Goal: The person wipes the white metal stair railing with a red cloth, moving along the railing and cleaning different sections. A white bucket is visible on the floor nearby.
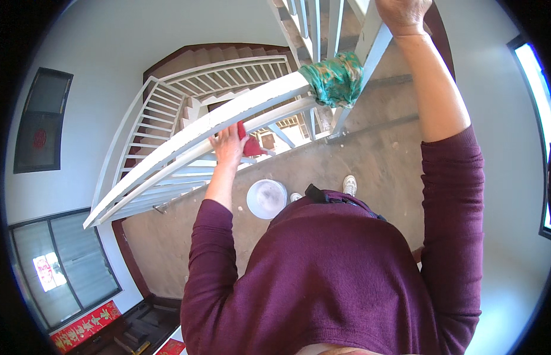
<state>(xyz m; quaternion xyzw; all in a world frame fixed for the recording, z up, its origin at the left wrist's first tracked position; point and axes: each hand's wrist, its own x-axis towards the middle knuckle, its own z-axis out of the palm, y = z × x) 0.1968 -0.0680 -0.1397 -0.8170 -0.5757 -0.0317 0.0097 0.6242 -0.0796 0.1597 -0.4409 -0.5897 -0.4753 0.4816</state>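
My left hand [229, 146] is on the lower rail of a white metal stair railing [204, 120], fingers over the rail, with a red cloth [251, 142] beside the thumb and behind the fingers. Whether the fingers grip the cloth cannot be told. Raised to the top edge of the view, my right hand [404, 15] is at the sloping handrail; its fingers are cut off, so its hold is unclear. A wet-looking green patterned cloth [335, 80] drapes over the railing's corner, between my two hands.
On the concrete floor [373, 151], a white bucket [266, 199] stands near my shoes [349, 185]. Beyond the railing, stairs [204, 57] and an open stairwell drop away. A dark door [146, 326] is at lower left, and a window [537, 133] is at right.
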